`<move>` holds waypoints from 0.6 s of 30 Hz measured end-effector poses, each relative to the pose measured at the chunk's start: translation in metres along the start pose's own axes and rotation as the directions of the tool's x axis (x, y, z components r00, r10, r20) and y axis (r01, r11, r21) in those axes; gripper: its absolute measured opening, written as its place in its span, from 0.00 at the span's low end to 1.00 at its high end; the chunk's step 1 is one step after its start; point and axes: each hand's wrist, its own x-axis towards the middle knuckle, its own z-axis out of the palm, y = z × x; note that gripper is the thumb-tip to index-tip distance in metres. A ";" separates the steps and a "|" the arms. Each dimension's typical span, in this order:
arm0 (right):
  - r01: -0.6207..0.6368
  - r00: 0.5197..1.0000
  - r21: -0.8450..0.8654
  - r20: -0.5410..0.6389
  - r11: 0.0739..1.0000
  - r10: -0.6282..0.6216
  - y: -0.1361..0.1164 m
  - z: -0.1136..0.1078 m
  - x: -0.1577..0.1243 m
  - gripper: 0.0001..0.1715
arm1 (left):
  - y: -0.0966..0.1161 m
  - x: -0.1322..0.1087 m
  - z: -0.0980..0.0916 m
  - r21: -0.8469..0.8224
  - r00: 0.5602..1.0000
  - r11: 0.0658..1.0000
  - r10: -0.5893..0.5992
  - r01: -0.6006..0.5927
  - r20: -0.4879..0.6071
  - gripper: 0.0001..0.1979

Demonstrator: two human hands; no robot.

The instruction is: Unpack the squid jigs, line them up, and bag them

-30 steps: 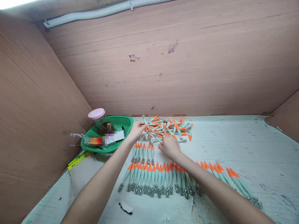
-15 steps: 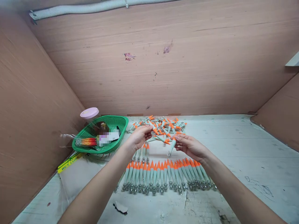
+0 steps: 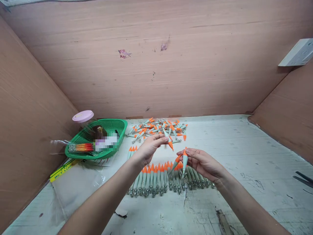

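My left hand [image 3: 155, 143] pinches a pale-green and orange squid jig [image 3: 168, 139], its orange tip slanting down to the right. My right hand [image 3: 199, 161], lower and to the right, grips squid jigs by their orange ends: one hangs upright [image 3: 185, 160] and another leans left [image 3: 175, 163]. Under the hands runs a row of squid jigs [image 3: 155, 178], orange tips away from me and wire hook crowns towards me. A loose heap of the same jigs [image 3: 153, 128] lies behind my left hand. A few more jigs [image 3: 132, 151] stand aligned left of my left wrist, partly hidden.
On the left is a green basket [image 3: 122, 137] holding a pink-lidded jar [image 3: 83, 116] and a pack of red-yellow lures [image 3: 83, 148]. A clear plastic bag [image 3: 75, 186] lies before it. Dark scissors-like blades [image 3: 304, 179] show at right. Board walls enclose the table.
The view has shifted. My right hand has moved down and towards me, carrying jigs from the heap to above the row. My left hand still pinches a jig, now clear of the heap's front.
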 end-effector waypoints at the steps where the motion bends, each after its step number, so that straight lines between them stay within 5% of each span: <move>1: -0.001 1.000 -0.024 -0.005 1.000 0.001 -0.002 -0.001 -0.002 0.16 | 0.002 -0.002 -0.001 0.071 1.000 0.997 0.028 -0.028 -0.005 0.07; 6: 0.015 0.999 -0.075 -0.045 0.997 -0.018 -0.012 -0.006 -0.011 0.16 | -0.001 -0.009 -0.004 0.246 0.998 0.969 0.007 -0.022 0.060 0.05; 13: 0.074 0.993 -0.081 -0.090 0.994 -0.081 -0.022 -0.006 -0.020 0.16 | -0.023 -0.022 -0.005 -0.122 0.945 0.949 -0.263 0.289 0.196 0.11; 18: 0.098 0.994 -0.094 -0.048 0.991 -0.103 -0.023 0.017 -0.020 0.17 | -0.021 -0.038 0.001 -0.110 0.916 0.960 -0.207 0.258 0.343 0.12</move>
